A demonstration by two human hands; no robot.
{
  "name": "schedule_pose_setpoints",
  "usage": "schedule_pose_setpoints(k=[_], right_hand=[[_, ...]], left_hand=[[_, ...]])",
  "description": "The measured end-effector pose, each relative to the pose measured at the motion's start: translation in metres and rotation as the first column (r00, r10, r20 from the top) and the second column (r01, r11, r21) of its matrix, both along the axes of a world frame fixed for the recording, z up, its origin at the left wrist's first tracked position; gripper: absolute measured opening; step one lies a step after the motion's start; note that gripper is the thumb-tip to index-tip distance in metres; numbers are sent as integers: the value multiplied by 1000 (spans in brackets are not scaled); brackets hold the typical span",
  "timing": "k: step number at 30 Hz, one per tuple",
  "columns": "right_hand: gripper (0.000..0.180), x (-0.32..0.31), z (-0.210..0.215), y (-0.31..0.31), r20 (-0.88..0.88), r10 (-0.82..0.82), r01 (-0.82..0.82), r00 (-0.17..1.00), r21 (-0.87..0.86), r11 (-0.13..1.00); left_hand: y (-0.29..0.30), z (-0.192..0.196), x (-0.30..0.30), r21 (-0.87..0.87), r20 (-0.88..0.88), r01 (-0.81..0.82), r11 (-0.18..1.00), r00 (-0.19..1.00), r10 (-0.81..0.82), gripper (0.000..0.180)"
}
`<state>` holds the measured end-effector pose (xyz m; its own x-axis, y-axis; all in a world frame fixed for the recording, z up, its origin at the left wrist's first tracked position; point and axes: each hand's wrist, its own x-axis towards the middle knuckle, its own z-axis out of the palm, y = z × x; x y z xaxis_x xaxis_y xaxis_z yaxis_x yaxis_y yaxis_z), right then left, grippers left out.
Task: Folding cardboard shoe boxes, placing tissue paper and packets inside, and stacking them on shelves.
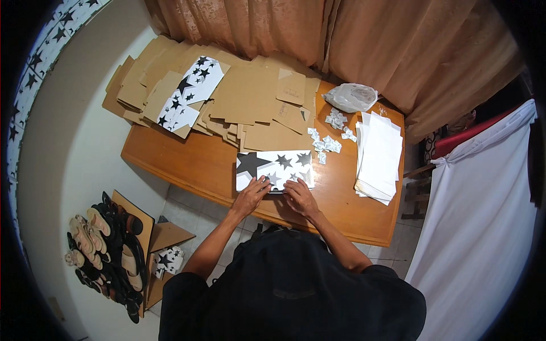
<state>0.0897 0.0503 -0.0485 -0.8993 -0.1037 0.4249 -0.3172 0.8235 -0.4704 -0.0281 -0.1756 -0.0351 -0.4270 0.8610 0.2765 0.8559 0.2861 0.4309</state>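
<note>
A white shoe-box-shaped carton [282,161] printed with black and grey stars lies at the table's near edge, in front of me. My left hand [252,195] grips its near edge left of the middle, fingertips on the top face. To the right, my right hand [300,197] has its curled fingers on the same edge. Both thumbs point inward along the near side, where a dark gap shows. Just past the carton's right end lie several small white-and-blue sachets [327,144]. What is inside the carton is hidden.
Flat brown cardboard pieces [242,94] cover the table's far side, a star-printed one [190,91] on top. White paper sheets [379,153] are stacked at right, near a clear plastic bag [351,97]. Shoes [108,244] fill a rack at lower left. A white cloth [478,210] hangs at right.
</note>
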Motion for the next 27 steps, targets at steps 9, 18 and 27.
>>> schedule_pose_setpoints(k=[9, 18, 27], right_hand=[[37, -5, -5, -11, -24, -56, 58, 998, 115, 992], [27, -4, -5, -14, 9, -74, 72, 997, 97, 993], [26, -7, 0, -15, -49, -86, 88, 995, 48, 995]], left_hand=[[1, -2, -1, 59, 117, -38, 998, 993, 30, 34], [2, 9, -8, -30, 39, -8, 1000, 999, 9, 30], [-7, 2, -14, 135, 199, 5, 991, 980, -32, 33]])
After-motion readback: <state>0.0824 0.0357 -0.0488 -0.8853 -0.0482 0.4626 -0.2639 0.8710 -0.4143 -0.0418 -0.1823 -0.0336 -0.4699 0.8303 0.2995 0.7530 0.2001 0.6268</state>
